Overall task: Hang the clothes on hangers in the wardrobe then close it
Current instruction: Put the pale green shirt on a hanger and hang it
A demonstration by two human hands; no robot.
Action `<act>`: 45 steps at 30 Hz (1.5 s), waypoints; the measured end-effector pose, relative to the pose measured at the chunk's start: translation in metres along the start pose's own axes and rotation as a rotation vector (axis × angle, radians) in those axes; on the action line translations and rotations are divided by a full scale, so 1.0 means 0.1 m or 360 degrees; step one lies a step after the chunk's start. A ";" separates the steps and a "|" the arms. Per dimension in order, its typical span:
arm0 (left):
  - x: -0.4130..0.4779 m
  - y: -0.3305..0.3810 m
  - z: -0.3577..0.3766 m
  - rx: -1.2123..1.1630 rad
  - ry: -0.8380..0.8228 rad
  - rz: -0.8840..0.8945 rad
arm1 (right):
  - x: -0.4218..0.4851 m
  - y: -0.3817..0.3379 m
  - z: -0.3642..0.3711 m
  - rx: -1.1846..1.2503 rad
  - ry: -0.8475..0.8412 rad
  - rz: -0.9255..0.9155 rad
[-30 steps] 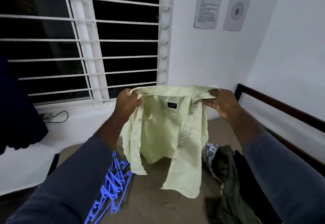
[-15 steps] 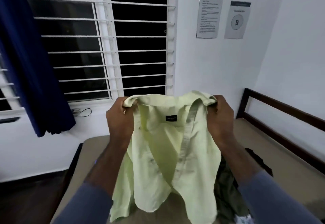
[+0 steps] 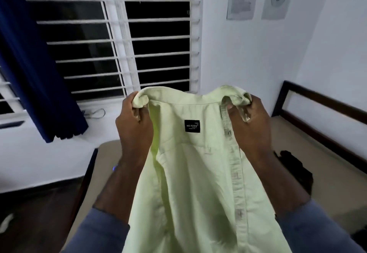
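We're looking across a barred window [image 3: 155, 34] with a blue curtain [image 3: 29, 64] hanging at its left, and the bed [image 3: 325, 165] is stretching away below. Dark clothes [image 3: 294, 171] are lying on it to the right, and no wardrobe or hanger is plainly showing. Filling the middle, the pale green shirt [image 3: 190, 183] is hanging in the air above the bed with its open front and inner back facing the person. Its long axis is running straight down from the collar and off the bottom edge. The collar line is stretching level between the two hands, so the whole garment is dropping below the grips, neither hand is nearer to it than the other, and the shoulders are gaping upward. I'd say that opening is what the next move turns on, with one hand needing to let go and fetch a hanger while the other carries the weight. The left hand [image 3: 135, 131] is curling its fingers tight round the bunched left collar corner. The right hand [image 3: 250, 131] is pinching the right corner between thumb and folded fingers, cloth wadded over its knuckles. The button placket [image 3: 236, 177] is trailing down just beside that right thumb, and the little black label [image 3: 192, 126] is sitting midway between the two grips.
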State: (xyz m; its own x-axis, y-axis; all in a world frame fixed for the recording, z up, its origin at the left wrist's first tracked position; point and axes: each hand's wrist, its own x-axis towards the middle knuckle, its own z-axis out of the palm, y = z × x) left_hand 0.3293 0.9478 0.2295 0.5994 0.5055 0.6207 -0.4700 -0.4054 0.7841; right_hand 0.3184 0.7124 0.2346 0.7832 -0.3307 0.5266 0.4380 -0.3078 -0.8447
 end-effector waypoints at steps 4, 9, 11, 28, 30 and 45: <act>0.08 -0.92 0.28 0.0310 -0.0226 -0.0195 | 0.22 0.80 0.41 -0.0024 -0.0120 0.0314; 0.39 -2.37 1.04 0.0577 -0.0558 -0.0470 | 0.80 2.24 1.28 -0.0337 -0.0218 0.0646; 0.39 -3.13 1.49 0.0614 -0.0865 -0.0727 | 0.96 2.96 1.72 -0.0522 -0.0385 0.0745; -2.17 -5.84 1.40 0.1208 -0.2075 -0.0481 | -0.88 5.94 2.20 -0.1725 -0.1107 0.0873; -2.22 -5.91 1.51 0.1322 -0.2144 -0.0518 | -0.71 6.13 2.15 -0.1608 -0.0800 0.1129; -2.68 -5.86 1.59 0.1281 -0.2571 -0.1226 | -0.29 5.76 0.96 -0.1279 -0.0037 0.0852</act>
State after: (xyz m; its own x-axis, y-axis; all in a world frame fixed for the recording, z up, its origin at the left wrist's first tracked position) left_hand 0.5473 0.9285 -0.3970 0.6495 -0.1493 -0.7456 0.2120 -0.9061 0.3660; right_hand 0.5905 0.6303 -0.2761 0.8037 -0.5895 0.0813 -0.4057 -0.6427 -0.6498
